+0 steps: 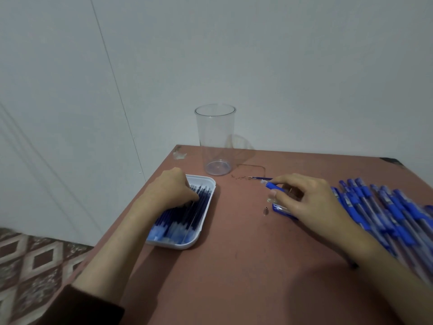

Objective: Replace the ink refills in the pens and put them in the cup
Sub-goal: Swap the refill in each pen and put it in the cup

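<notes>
Head view: a reddish-brown table [234, 266] filled the lower half of the frame against a pale wall. A clear plastic cup [215, 139] stood upright and empty near the table's far edge, at upper centre. Below and left of it lay a white tray [185, 245] packed with blue refills [187, 214] lying side by side. The left hand [171, 187] rested over the tray's far end, fingers curled down among the refills; whether it gripped one could not be determined. The right hand [304, 198], at centre right, pinched a blue pen barrel [273, 186] between thumb and forefinger, its open end pointing left. A thin loose refill [260, 177] lay on the table just above that barrel, near the cup's base. A small metal tip [266, 211] lay on the table just below the thumb, with a blue pen part [280, 209] beside it, partly under the palm. A pile of blue pens [386, 214] occupied the right edge of the table, well apart from the cup. A dark sleeve [93, 306] covered the left forearm at lower left, over patterned floor [35, 261].
</notes>
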